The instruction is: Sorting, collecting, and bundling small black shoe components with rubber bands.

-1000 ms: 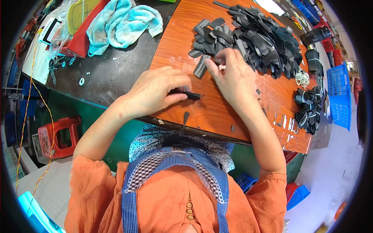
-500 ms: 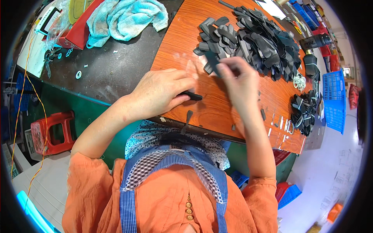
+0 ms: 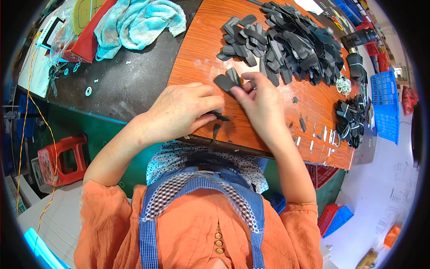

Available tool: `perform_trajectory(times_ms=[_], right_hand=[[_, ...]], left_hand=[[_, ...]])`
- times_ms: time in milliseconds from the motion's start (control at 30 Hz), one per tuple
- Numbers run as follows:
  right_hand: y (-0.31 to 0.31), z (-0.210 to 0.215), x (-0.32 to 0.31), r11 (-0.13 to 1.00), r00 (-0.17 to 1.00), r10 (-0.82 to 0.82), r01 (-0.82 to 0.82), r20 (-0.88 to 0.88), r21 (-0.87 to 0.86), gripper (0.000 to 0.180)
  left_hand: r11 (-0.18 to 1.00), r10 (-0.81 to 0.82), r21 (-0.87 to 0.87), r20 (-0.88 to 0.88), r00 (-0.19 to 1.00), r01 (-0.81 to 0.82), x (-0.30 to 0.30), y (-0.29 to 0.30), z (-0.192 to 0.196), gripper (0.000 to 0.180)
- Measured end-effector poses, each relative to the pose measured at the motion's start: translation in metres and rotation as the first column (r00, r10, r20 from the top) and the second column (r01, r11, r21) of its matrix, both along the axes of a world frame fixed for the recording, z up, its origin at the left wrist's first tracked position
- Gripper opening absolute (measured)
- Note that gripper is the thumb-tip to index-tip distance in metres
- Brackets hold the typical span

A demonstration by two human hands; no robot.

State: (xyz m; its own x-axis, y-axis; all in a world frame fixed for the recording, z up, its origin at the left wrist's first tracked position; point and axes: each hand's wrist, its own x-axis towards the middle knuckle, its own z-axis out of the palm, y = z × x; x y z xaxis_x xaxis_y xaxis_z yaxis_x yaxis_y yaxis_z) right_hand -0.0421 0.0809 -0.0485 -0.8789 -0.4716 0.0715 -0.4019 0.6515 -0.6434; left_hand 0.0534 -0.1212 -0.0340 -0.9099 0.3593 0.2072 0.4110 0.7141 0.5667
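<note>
My left hand (image 3: 190,105) rests on the wooden table, its fingers closed round a thin black strip (image 3: 220,117) that pokes out past the fingertips. To its right, my right hand (image 3: 262,101) pinches a flat black piece (image 3: 225,83) between thumb and fingers. Another dark piece (image 3: 232,74) shows right behind that one; whether the hand grips it too, I cannot tell. Farther back lies a large heap of black flat pieces (image 3: 307,45), with a looser group of the same pieces (image 3: 242,40) at its left. A narrow black strip (image 3: 215,134) lies at the table's near edge.
A blue towel (image 3: 139,24) and a red bin (image 3: 92,40) sit on the dark surface at the left. At the table's right are bundled black pieces (image 3: 349,121), white string (image 3: 343,85) and small white strips (image 3: 325,132). A blue basket (image 3: 384,107) stands beyond.
My right hand has come back from the loose group toward my left hand, carrying the black piece, which now lies more sideways. My left hand keeps its hold on the strip.
</note>
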Motion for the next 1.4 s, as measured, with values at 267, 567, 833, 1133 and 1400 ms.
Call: perform_trajectory(times_ms=[267,567,833,1133,1400], right_hand=[[0.003,-0.003,0.018,0.990,0.969,0.138,-0.138,-0.204,0.014,0.027],[0.039,-0.004,-0.046,0.968,0.859,-0.067,0.178,-0.507,0.175,0.032],[0.063,0.000,-0.026,0.993,0.845,0.038,0.027,-0.533,0.114,0.016],[0.061,0.007,-0.008,0.976,0.999,0.000,-0.007,-0.033,-0.216,0.017],[0.049,0.008,-0.007,0.983,0.977,0.134,-0.109,-0.166,0.150,0.021]], left_hand=[[0.996,-0.092,-0.025,-0.146,0.985,0.089,-0.039,0.006,-0.008,0.023],[0.985,-0.015,-0.169,-0.247,0.969,-0.028,-0.034,0.028,0.003,0.023],[0.966,-0.012,-0.256,-0.220,0.975,-0.046,-0.022,0.025,-0.002,0.023],[0.993,-0.084,-0.101,-0.230,0.970,0.062,-0.015,0.037,-0.009,0.022],[1.000,-0.019,-0.015,-0.428,0.904,0.014,-0.035,0.052,-0.014,0.023]])
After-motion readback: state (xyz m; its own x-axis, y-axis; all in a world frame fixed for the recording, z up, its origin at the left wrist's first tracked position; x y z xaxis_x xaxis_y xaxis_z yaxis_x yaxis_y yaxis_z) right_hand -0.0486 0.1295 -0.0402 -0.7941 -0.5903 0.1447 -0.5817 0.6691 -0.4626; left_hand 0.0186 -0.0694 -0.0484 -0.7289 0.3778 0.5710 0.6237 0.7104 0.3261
